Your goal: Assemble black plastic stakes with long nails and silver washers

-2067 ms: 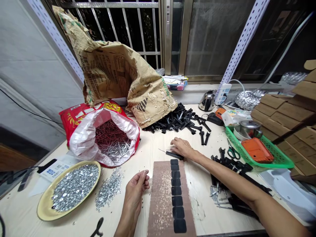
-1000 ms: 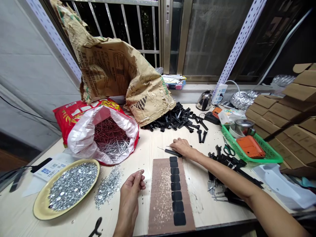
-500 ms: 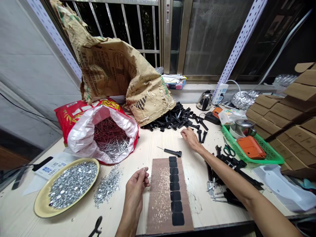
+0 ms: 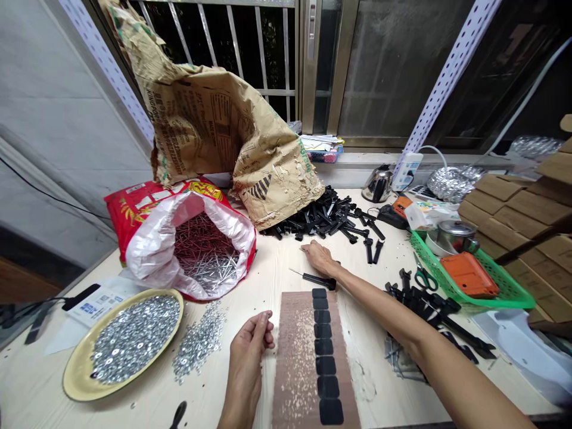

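The table (image 4: 272,265) was overlaid with stock and work pieces. Cardboard boxes (image 4: 545,262) were stacked at its right side. The torn paper sack (image 4: 201,113) was stood at the rear, and the red bag (image 4: 149,247) was laid in front of it, its white mouth opened over red and silver nails (image 4: 205,253). A heap of black parts (image 4: 330,214) was spread beside and partly under the sack. The board (image 4: 290,307) was positioned lengthwise near the front edge. The green basket (image 4: 513,298) was placed at the right, with an orange tray (image 4: 471,274) and a lidded pot (image 4: 458,233) contained in it. The yellow plate (image 4: 74,381) was filled with washers (image 4: 138,339).

The left hand (image 4: 252,339) was held just beside the left edge of the board. Its fingers were curled and its thumb was closed against the forefinger; whether a small item was pinched could not be determined. The right hand (image 4: 318,257) was extended between the board and the heap, palm down, with the fingers partly bent. Its degree of closure and any item gripped could not be determined.

The scissors (image 4: 425,279) were located near the basket. The pinned part (image 4: 317,280), a black piece with a thin pin directed left, was located just beyond the far end of the board, near the right hand. Black squares (image 4: 328,347) were arranged in one column on the board.
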{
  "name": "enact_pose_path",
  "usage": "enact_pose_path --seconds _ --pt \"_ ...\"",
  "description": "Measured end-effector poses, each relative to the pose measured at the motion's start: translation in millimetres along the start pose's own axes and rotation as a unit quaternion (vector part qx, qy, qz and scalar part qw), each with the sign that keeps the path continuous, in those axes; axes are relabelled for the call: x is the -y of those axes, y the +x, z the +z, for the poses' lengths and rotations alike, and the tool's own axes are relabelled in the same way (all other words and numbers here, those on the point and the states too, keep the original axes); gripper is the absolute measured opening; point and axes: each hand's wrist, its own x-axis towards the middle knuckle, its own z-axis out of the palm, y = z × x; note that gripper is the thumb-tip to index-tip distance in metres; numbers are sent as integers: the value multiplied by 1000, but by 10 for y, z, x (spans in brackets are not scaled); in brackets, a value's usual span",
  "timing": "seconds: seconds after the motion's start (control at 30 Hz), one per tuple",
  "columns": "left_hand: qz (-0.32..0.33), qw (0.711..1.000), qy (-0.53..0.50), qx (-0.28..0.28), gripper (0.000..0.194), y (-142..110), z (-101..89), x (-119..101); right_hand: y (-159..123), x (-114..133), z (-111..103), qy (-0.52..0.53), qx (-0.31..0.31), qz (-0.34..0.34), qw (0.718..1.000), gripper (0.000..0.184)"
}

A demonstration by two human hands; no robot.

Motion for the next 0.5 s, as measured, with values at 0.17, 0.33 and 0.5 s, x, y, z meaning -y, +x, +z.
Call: enact_pose_path --seconds 0.17,0.33,0.5 --pt "-8 1000 2 -3 47 11 -40 -20 4 0 -20 17 -30 -15 999 36" --pt "-11 1000 -3 -3 48 31 -72 -32 -116 -197 -405 41 -86 -21 995 37" --pt "-6 1000 -16 15 49 1 21 -20 -481 -597 -1099 60 -196 -26 978 36"
